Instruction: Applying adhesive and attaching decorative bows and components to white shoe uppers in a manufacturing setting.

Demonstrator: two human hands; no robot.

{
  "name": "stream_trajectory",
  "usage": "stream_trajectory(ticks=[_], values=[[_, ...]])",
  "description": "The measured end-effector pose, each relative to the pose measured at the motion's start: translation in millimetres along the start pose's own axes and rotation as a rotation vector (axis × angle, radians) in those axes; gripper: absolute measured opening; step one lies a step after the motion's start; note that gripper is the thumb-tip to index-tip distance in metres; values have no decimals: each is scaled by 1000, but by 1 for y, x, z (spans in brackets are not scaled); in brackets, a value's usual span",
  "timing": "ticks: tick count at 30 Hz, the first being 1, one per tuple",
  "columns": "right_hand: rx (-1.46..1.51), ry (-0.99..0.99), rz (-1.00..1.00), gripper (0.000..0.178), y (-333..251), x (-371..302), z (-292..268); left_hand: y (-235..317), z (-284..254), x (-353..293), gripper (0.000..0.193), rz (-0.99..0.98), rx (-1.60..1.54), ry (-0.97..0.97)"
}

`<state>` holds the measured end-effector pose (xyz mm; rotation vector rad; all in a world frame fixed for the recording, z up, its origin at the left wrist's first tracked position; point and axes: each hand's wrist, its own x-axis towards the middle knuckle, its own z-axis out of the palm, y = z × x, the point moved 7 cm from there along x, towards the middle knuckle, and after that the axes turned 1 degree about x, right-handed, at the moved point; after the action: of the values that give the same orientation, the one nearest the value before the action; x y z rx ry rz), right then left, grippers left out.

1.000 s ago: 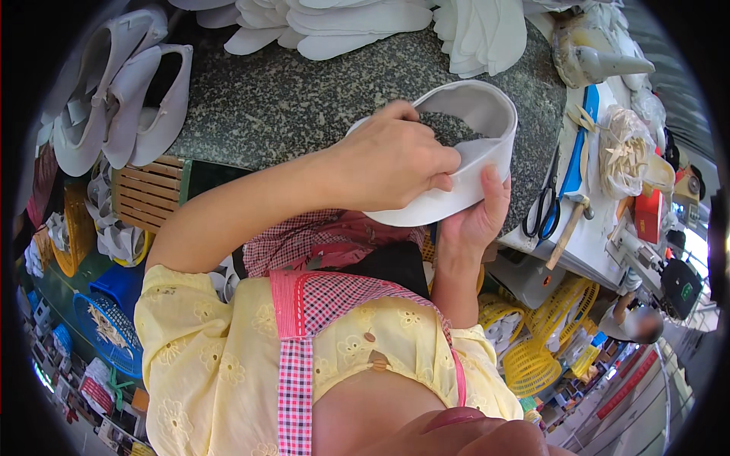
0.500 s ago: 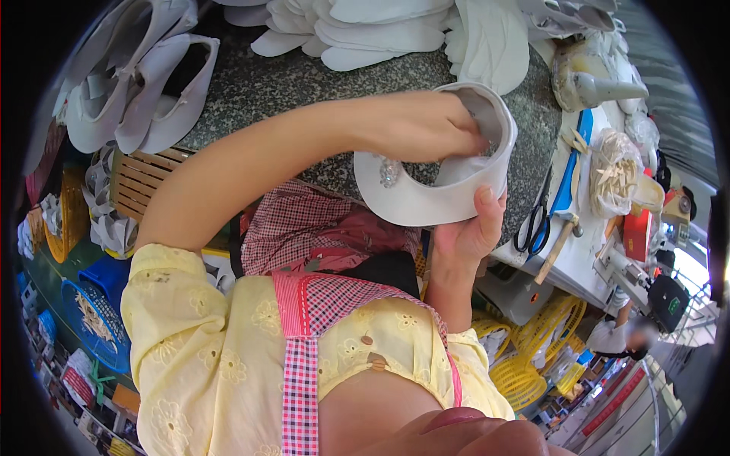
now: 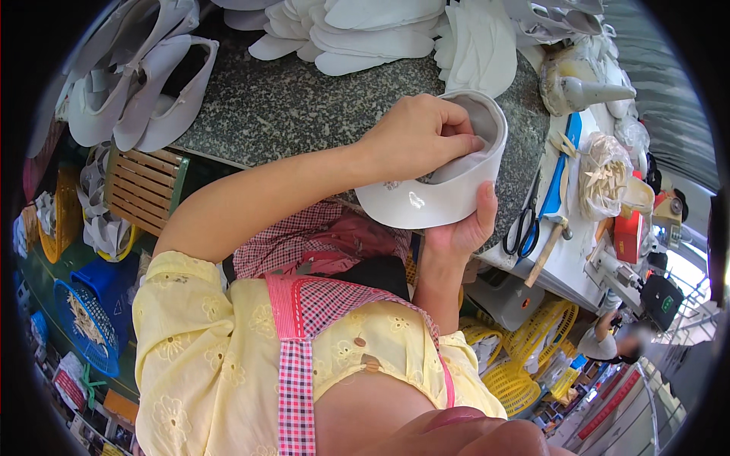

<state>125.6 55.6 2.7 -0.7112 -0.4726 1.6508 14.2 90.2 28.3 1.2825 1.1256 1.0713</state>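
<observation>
A white slip-on shoe (image 3: pixel 449 201) with a small sparkling ornament is held up over the near edge of the stone worktop (image 3: pixel 319 99). Its heel end faces right. My right hand (image 3: pixel 465 224) supports it from below, thumb along the outer side and fingers hidden underneath. Across the shoe's opening reaches my left hand (image 3: pixel 422 137), its fingers closed in a pinch inside the shoe against the pale lining. Whether they grip the lining or a small piece there cannot be made out.
White sole-shaped pieces (image 3: pixel 372 34) lie stacked at the back. White shoes (image 3: pixel 163 99) stand at the far left. On the right are scissors (image 3: pixel 523 232), a hammer (image 3: pixel 547 254) and a bag of pale strips (image 3: pixel 604 167). Yellow baskets (image 3: pixel 513 387) sit below.
The shoe has tilted slightly in my right hand. My left hand has drawn back a little from deep inside, so more of its fingers show at the opening.
</observation>
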Motion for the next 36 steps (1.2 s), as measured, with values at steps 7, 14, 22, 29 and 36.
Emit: stream_trajectory(ticks=[7,14,22,29,36], values=[[-12,-73,-41,55,1,-14,0,12,8,6,12,48,94,-142],[20,-126,-74,55,4,-10,-2,48,-11,-46,25,665,326,324],[-514,-140,-478,42,-26,-15,-10,27,-17,-37,18,243,-9,132],[-1327,-734,-1456,32,-76,-26,89,50,-10,-33,9,388,230,-250],[-1791,-1308,-1042,19,-23,-10,81,41,-16,-53,4,1031,1283,21]])
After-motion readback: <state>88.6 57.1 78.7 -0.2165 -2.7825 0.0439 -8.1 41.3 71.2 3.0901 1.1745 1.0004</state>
